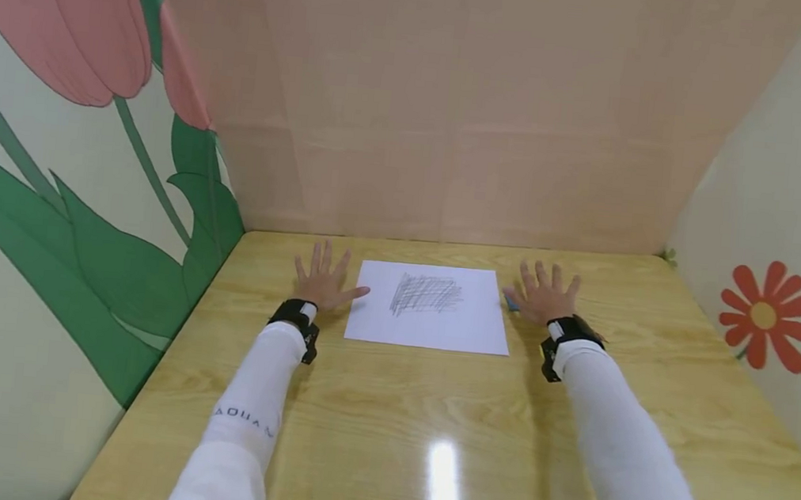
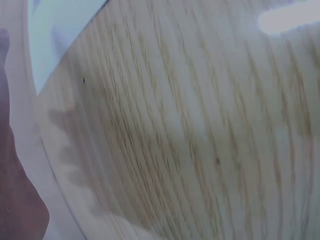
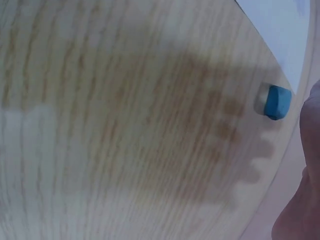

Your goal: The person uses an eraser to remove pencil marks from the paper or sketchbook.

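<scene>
Left hand (image 1: 324, 281) flat on the glossy wood-grain table (image 1: 385, 423), fingers spread, holding nothing, thumb tip just touching the sheet's near edge. Between the hands, a white paper sheet (image 1: 431, 308), thin and rectangular, squared to the table edge, bearing a grey pencil-scribbled patch (image 1: 427, 295). Beside the right thumb, a small blue eraser (image 3: 276, 102), blocky with rounded corners. Right hand (image 1: 545, 296) likewise flat, splayed, gripping nothing, probably poised by the eraser.

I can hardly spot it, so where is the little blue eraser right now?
In the head view the blue eraser lies on the wooden table, between the right edge of the scribbled paper and the right hand.
</scene>
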